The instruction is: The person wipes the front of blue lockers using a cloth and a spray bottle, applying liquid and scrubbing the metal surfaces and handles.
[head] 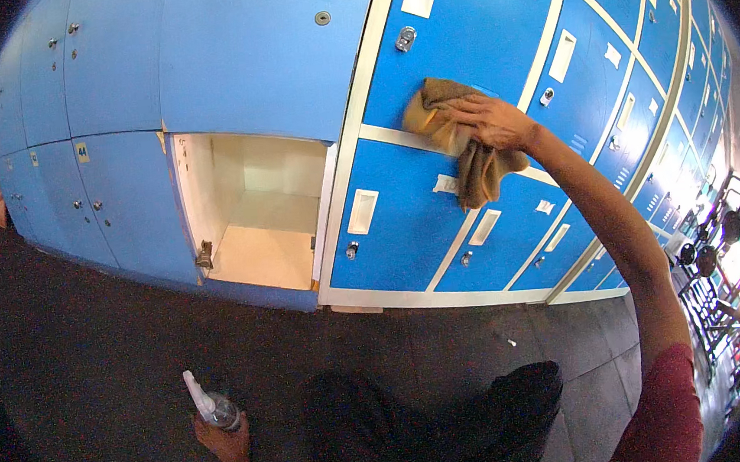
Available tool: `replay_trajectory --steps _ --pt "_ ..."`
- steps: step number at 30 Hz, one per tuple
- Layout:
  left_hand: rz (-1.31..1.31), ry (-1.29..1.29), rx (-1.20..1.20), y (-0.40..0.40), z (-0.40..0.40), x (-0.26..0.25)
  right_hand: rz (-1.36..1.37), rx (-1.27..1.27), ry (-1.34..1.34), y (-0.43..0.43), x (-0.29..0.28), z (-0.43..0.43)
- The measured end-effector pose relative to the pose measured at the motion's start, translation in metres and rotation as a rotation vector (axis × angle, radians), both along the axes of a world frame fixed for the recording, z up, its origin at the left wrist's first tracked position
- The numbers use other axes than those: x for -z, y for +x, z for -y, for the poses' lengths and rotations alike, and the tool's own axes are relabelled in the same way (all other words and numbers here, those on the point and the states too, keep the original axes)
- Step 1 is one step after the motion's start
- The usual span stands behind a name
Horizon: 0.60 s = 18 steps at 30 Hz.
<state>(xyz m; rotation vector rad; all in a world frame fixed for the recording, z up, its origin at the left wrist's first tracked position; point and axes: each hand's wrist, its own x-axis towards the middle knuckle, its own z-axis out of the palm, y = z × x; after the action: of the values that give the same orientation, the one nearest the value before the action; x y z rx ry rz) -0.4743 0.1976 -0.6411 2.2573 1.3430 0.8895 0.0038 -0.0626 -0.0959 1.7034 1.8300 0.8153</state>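
Against the blue metal lockers with white frames, my right hand [488,121] presses a brown cloth [483,173]. The cloth lies over the white rail between an upper locker door [466,41] and the lower doors, and part of it hangs down beside a white label holder. Low at the left, over the dark floor, my left hand [223,438] grips a clear spray bottle [223,413] with a white trigger head, held upright. Its fingers are partly hidden in shadow.
Left of the metal lockers stand paler blue cabinets [126,198] with small knobs. One low compartment [274,251] is doorless or open, with a hinge at its side. A small white scrap [512,343] lies on the tiled floor. Gym-like equipment [704,257] stands far right.
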Motion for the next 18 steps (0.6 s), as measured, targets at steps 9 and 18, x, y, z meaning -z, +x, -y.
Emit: replay_trajectory --steps 9,18 --pt "-0.016 -0.005 -0.002 0.003 0.002 -0.007 0.246 -0.162 0.273 -0.008 -0.030 -0.026" --pt "0.053 0.011 0.020 0.005 0.004 -0.016 0.306 -0.071 0.516 0.008 -0.014 -0.016"
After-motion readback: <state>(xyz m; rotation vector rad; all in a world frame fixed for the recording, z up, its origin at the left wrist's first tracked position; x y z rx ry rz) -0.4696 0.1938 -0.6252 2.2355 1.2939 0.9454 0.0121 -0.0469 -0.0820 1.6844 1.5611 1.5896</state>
